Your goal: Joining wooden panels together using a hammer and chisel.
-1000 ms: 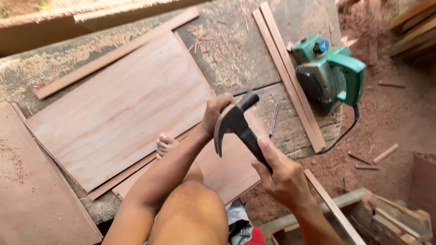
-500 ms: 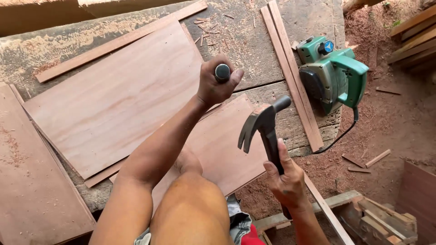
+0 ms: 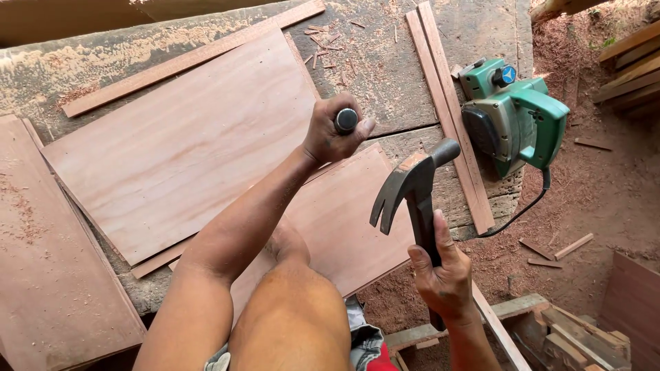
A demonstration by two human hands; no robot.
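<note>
You are at a rough, weathered workbench (image 3: 385, 62) strewn with sawdust and wood chips, with red earth and offcuts on the ground to its right. At the far left a reddish plywood sheet (image 3: 41, 275) lies flat, running off the bench's near edge. Next to it the large plywood panel (image 3: 179, 144) sits at a slant across the bench, a long thin wood strip (image 3: 192, 58) lying along its upper edge.

Your left hand (image 3: 333, 134) hovers over the right corner of that panel, fingers curled tightly into a fist around a dark, round-headed tool (image 3: 346, 120), probably a punch or chisel handle. You hold it upright with its butt end facing up, which suits being struck from above; its tip is hidden under your fist. Your bent knee rests over a second, smaller plywood panel (image 3: 350, 220), likely pinning it in place.

Your right hand (image 3: 443, 278) wraps the lower handle of the claw hammer (image 3: 412, 189), fingers closed round it and thumb laid along the shaft for control. The head is raised, well apart from the tool in your fist.

Further right, two narrow battens (image 3: 447, 117) lie side by side up the bench, and a green electric planer (image 3: 515, 113) is parked at the bench's edge, its cord trailing down.
</note>
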